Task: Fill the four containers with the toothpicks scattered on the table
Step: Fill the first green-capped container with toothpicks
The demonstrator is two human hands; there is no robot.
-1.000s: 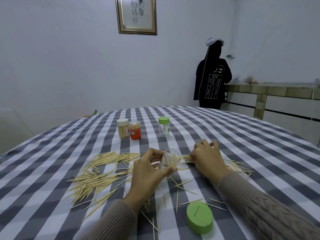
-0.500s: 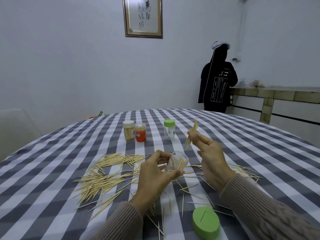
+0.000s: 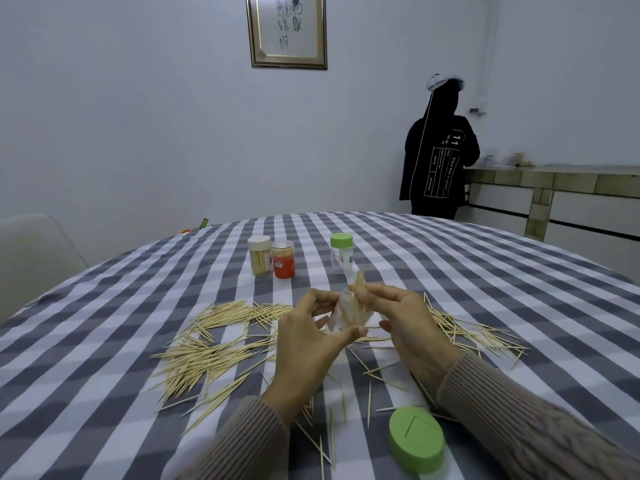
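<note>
Head view: left hand (image 3: 304, 344) grips the clear container (image 3: 348, 311), mouth tilted far-right. Right hand (image 3: 398, 317) pinches a toothpick bundle (image 3: 358, 285) — long axis near-upright, lower tips already at the mouth, just beside — so it feeds down-left.

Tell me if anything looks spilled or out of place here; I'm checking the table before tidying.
Yes. Toothpicks lie strewn loose over the checked tablecloth, left and right of the hands. A green lid lies by itself at the near edge, off its container.
</note>
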